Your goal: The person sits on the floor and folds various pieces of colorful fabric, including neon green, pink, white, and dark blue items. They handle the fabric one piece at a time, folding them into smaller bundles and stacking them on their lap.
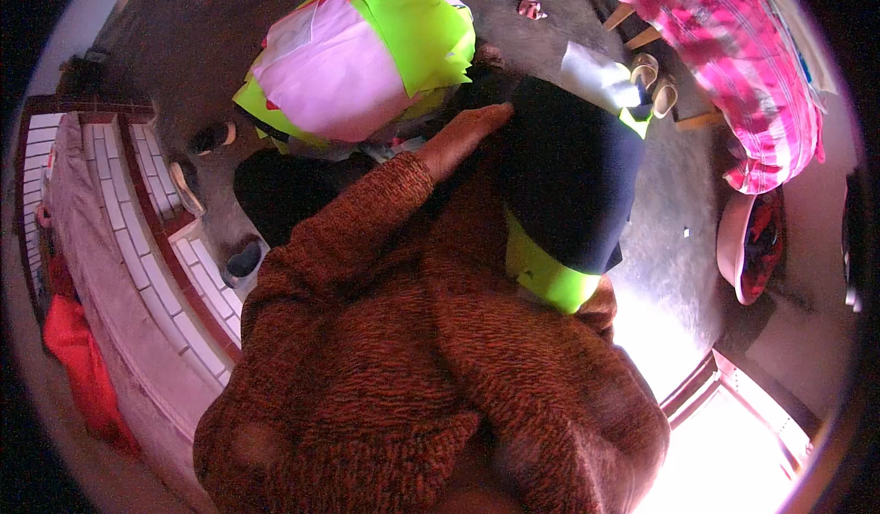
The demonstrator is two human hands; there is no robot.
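My left hand [469, 138] reaches across to the right from a brown knitted sleeve. Its fingertips end against dark cloth [577, 175] over my right knee, and I cannot make out whether they grip it. A bright yellow-green piece of fabric [550, 266] lies along the near side of that knee, by my right sleeve. My right hand is hidden from sight. Beyond my left forearm sits a heaped pile of fabric pieces, pale pink [335, 74] and yellow-green [403, 28], with some red edges.
Loose shoes [215, 136] stand on the floor at the left beside a white-tiled ledge [137, 239]. At the right are a pair of slippers [653, 83], a pink checked cloth [724, 37] over wooden legs, and a pink basin [733, 248]. Strong light enters a doorway [724, 450].
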